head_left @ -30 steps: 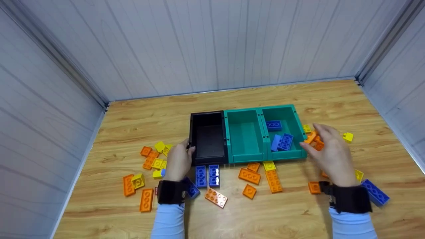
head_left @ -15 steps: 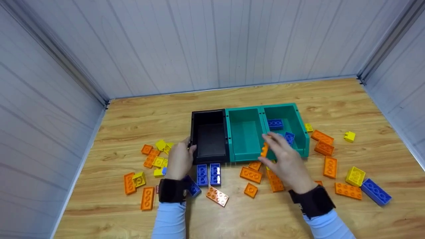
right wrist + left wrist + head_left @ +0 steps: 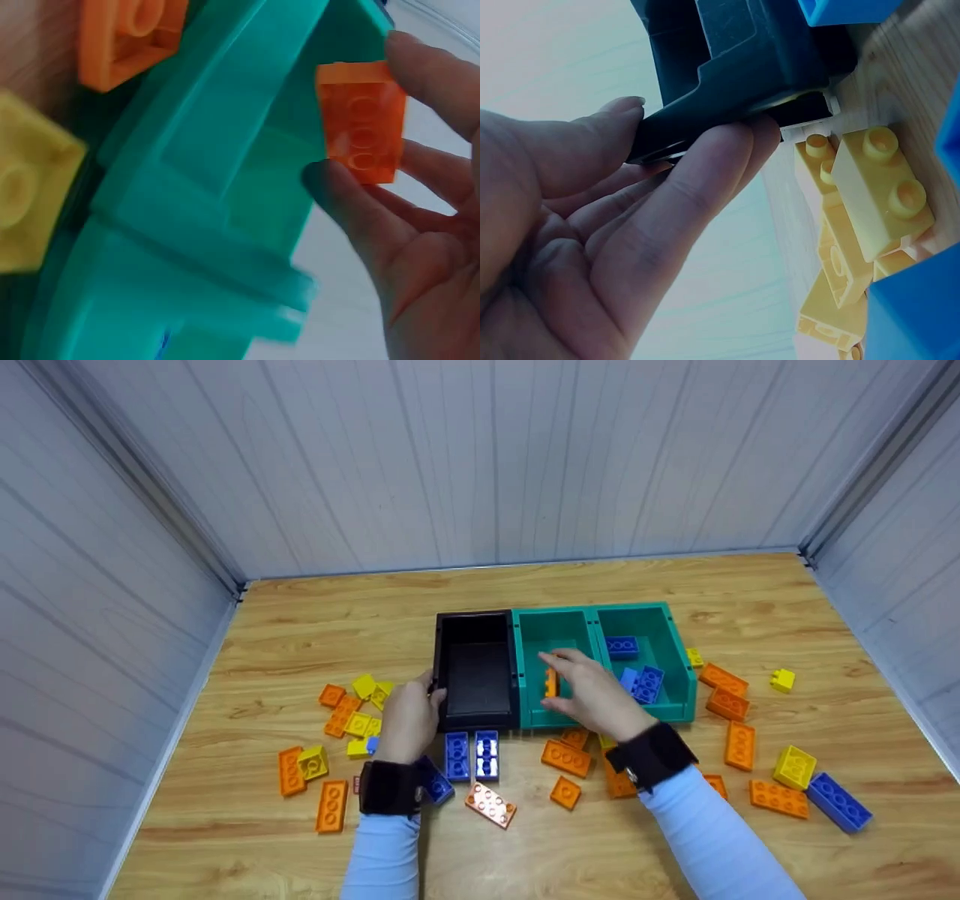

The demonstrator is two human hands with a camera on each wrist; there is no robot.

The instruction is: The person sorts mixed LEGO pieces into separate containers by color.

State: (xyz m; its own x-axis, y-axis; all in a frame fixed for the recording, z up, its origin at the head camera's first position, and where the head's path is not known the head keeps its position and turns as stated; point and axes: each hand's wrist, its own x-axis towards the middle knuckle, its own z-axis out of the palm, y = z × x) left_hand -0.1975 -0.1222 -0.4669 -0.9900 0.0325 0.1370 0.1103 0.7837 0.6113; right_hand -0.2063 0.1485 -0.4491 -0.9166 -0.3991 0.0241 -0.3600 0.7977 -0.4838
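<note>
My right hand (image 3: 592, 694) pinches an orange brick (image 3: 551, 682) (image 3: 361, 120) between thumb and fingers, over the middle teal bin (image 3: 553, 669) (image 3: 202, 195). My left hand (image 3: 409, 720) grips the near left corner of the black bin (image 3: 476, 671) (image 3: 735, 67), thumb on one side and fingers (image 3: 682, 195) on the other. The right teal bin (image 3: 645, 660) holds three blue bricks (image 3: 641, 681). The three bins stand side by side.
Loose orange, yellow and blue bricks lie on the wooden table (image 3: 525, 585) left, in front and right of the bins; two blue bricks (image 3: 471, 755) lie just before the black bin. Yellow bricks (image 3: 855, 210) lie by my left hand. White walls enclose three sides.
My right hand carried the orange brick leftward from right of the bins, past the right teal bin, to over the middle teal bin. My left hand stayed on the black bin.
</note>
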